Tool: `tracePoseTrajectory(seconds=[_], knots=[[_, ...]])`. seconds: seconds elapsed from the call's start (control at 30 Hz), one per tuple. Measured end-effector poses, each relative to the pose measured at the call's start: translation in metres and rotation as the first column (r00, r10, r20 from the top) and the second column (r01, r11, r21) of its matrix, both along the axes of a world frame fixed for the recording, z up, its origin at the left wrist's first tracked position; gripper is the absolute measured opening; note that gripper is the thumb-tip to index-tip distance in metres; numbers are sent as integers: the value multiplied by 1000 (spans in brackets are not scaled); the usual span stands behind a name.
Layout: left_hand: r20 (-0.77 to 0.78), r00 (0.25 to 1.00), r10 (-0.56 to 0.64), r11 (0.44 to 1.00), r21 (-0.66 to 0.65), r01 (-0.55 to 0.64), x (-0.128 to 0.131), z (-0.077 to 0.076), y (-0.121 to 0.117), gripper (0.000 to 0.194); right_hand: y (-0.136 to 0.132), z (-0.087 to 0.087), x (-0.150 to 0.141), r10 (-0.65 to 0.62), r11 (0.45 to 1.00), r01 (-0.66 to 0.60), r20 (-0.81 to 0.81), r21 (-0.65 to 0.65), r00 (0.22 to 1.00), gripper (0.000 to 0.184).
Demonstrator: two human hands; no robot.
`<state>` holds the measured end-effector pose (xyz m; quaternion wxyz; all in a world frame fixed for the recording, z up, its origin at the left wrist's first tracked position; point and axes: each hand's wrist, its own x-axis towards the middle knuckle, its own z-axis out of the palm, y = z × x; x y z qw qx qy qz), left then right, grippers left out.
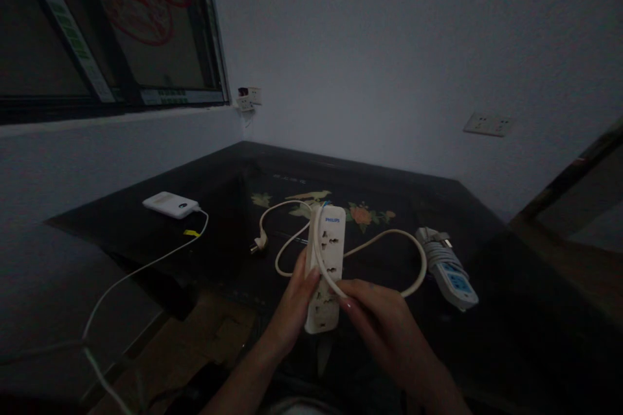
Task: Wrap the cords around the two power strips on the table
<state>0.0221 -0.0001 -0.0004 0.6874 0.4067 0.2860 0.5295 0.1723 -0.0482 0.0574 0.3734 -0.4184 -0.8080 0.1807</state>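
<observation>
A long, slim power strip (333, 251) of smooth off-white plastic, with rounded corners and a blue brand name at its far end, is held upright-looking before the near part of the table (224, 181); whether the table is touched by it cannot be told. It is gripped along its side by the left hand (294, 292), the thumb laid on its face and the other fingers mostly hidden. A round, pliable cord (321, 262), looped over the strip's face, is pinched by the nearly closed right hand (382, 311). Wide curves are formed by the cord on both sides, and a plug (259, 244) with metal pins is seen at the left.

At the right, a blue-and-white power strip (457, 284) is wrapped in grey cord (440, 251). At the left, a flat white box (170, 204) is joined to a thin white cable (141, 266).

The dark, glossy tabletop is decorated with flowers (361, 215). The dim room is bounded by a pale wall (365, 58), fitted with sockets (488, 124), and a dark-framed window (160, 68).
</observation>
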Motion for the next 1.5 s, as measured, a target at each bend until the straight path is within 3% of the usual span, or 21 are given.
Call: tracePoseTrajectory(seconds=[0.1,0.27,0.47,0.63,0.77,1.2,1.33,1.5], knots=[[-118,988,103,992,79,-94,0,-6,1,62,-2,-2,-8,-34,997,33,15,64,999,25],[-145,986,85,986,156,-62,-1,-12,-1,62,-1,-10,-18,-84,986,63,136,155,987,24],[-101,993,55,997,62,-49,-3,-12,-5,60,3,-19,-15,-129,985,99,222,144,966,26],[25,998,-58,998,-3,58,-1,-1,-12,57,2,-21,-1,-174,980,145,243,134,954,29],[105,990,-93,994,-48,99,2,0,-14,60,2,-16,9,-157,985,136,235,106,959,28],[60,990,-129,988,-74,133,-6,-13,-7,70,3,14,24,18,1000,-14,233,-20,972,24],[-11,996,-90,996,-29,89,-7,-16,-4,67,4,11,22,-82,992,52,292,111,953,31],[-74,996,-43,999,-1,43,-6,-18,-3,69,6,11,14,-198,935,90,295,342,935,31]])
